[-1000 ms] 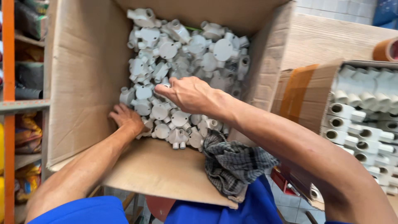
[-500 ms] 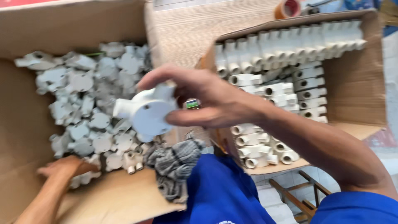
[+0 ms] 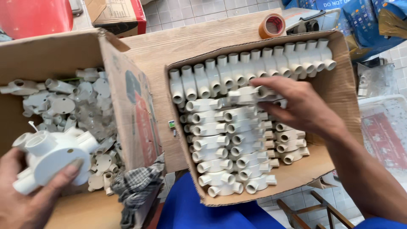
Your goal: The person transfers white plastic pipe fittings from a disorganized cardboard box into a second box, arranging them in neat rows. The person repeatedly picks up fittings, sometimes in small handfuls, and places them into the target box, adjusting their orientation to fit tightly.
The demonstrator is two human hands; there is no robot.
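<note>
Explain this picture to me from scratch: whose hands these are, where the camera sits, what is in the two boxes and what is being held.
The camera is worn on a person's head and looks down, so both bare hands are that person's own. The left hand holds a round white plastic junction box with several pipe outlets over the open cardboard box of loose white fittings. The right hand reaches into the second cardboard box, touching a white plastic fitting on the neatly stacked rows there. Between the boxes lies a wooden board with a roll of brown tape. A checked cloth hangs at the front.
</note>
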